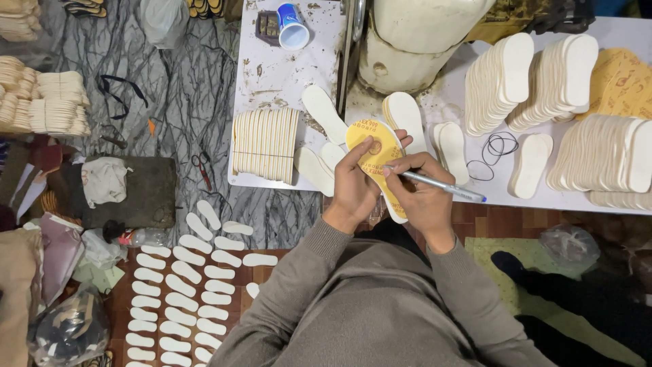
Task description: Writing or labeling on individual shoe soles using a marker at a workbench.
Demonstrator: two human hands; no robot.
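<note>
My left hand (354, 182) grips a yellow printed insole (377, 151) by its left edge and holds it above the front edge of the white table (272, 75). My right hand (422, 194) holds a silver pen (441, 185) with a blue end; the pen's tip touches the yellow face of the insole. Loose white insoles (324, 112) lie on the table just behind the held one. Grey sleeves cover both my forearms.
A banded bundle of insoles (265, 144) stands left of my hands. Fanned stacks of white insoles (499, 81) and yellow ones (621, 81) fill the right of the table, with black rubber bands (499, 146). A blue paper cup (293, 26) lies tipped at the back. Rows of small white insoles (183, 285) cover the floor.
</note>
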